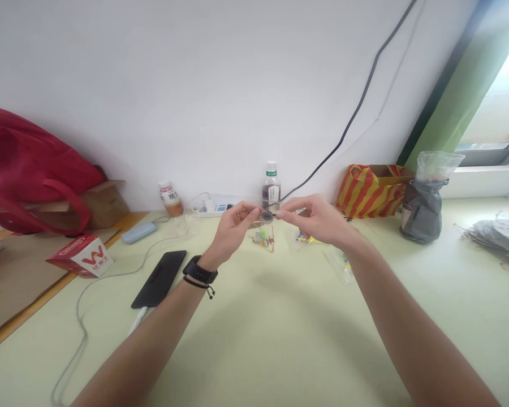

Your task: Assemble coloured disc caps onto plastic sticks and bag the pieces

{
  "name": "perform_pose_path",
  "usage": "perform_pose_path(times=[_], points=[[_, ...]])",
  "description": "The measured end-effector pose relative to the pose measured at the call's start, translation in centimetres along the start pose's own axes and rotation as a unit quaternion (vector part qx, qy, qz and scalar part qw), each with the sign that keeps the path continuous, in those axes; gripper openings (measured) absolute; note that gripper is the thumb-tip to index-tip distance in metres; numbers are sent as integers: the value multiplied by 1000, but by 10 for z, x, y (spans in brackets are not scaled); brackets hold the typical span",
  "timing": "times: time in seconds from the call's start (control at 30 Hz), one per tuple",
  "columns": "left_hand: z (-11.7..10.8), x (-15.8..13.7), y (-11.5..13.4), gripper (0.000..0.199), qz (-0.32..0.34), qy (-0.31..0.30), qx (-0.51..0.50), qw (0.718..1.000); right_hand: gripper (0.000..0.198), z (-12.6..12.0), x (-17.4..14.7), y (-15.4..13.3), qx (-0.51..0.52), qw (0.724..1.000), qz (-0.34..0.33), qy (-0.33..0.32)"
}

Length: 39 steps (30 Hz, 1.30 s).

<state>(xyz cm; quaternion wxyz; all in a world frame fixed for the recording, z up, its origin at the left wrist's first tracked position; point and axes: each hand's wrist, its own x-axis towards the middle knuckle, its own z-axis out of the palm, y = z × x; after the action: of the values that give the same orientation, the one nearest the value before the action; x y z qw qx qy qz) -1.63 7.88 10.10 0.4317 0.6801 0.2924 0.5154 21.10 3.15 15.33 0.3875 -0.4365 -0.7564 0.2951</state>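
Observation:
Between my two raised hands is a small dark round disc (266, 216), too small to name more exactly. My left hand (238, 221) pinches its left side, with a dark watch and a cord bracelet on that wrist. From the right, the fingertips of my right hand (309, 217) are closed at the disc's other edge, where a short dark piece shows. Below and behind them on the table lie small coloured pieces (263, 238) in red, green and yellow. Blue and yellow bits (307, 239) lie partly hidden under my right hand.
Against the wall stand a dark drink bottle (272, 186), an amber one (171, 200) and a power strip (216, 207). A black phone (159, 280) with its cable and a red-white box (80, 256) lie left. At right are a striped bag (365, 192) and a grey bag (422, 212).

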Motion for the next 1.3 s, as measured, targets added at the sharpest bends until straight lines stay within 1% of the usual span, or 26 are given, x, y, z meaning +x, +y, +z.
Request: perform_pose_path(times=[0.07,0.17,0.3,0.43,0.5,0.63,0.8,0.87,1.03,1.1,1.17,1.23,1.3], points=[[3,-1,-1,30,-2,13,-18,1000,38,1,0,0,-8,1000,2,-23],[7,-1,-1,30,-12,14,-40,999,39,2,0,-1,-36,998,-8,-45],[9,-1,-2,28,-11,27,-39,999,30,5,-1,-1,-100,993,-31,-55],[2,0,-1,29,-8,50,-27,998,12,6,1,6,-129,989,-67,-11],[-2,1,0,29,-3,49,-14,999,15,5,3,10,-128,988,-84,8],[-7,2,3,27,18,39,6,999,18,3,5,16,-122,985,-120,14],[-7,1,2,26,35,16,34,999,17,0,5,15,-138,983,-117,22],[-6,1,1,26,36,8,41,998,16,0,4,13,-142,982,-120,35],[-3,-1,0,27,21,-3,44,999,20,1,3,4,-93,976,-152,122],[-2,-2,1,29,13,0,45,999,19,2,3,2,-74,970,-167,159],[0,-3,2,30,5,-1,44,999,17,3,3,1,-77,963,-178,187],[2,-3,2,31,-3,-5,33,999,15,5,3,2,-101,960,-187,180],[4,-4,1,32,-10,-12,20,1000,17,8,4,5,-136,962,-192,139]])
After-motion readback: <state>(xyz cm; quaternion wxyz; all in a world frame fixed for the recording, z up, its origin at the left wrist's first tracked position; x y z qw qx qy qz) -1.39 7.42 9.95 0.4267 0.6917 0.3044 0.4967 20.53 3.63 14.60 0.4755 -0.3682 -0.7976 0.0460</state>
